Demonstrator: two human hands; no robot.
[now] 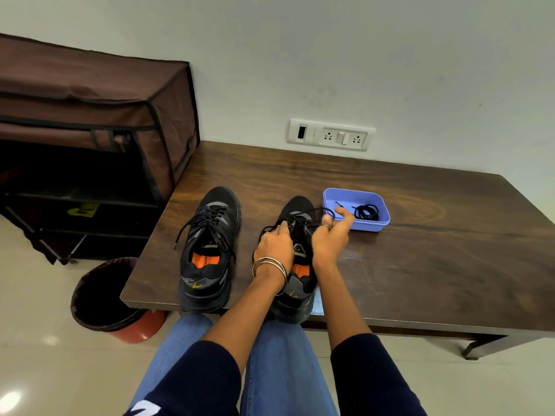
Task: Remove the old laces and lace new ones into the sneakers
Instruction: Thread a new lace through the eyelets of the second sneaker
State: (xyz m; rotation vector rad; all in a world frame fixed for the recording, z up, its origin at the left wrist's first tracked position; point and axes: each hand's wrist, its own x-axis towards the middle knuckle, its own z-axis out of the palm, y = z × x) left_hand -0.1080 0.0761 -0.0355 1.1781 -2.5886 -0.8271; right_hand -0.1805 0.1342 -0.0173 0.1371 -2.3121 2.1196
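Two black sneakers [210, 250] on one table [420, 250]; left hand [274, 247] and right hand [329, 238] each pinch one lace [315, 212]; one blue box [356, 225]

Soft, even indoor light — no hard shadows around the hands [300, 241]. A pale sheen lies on the table [420, 235] just right of them, and bright glare spots mark the floor [45, 325] far lower left. Wide-angle bending curves the edges; focus is fairly sharp throughout.
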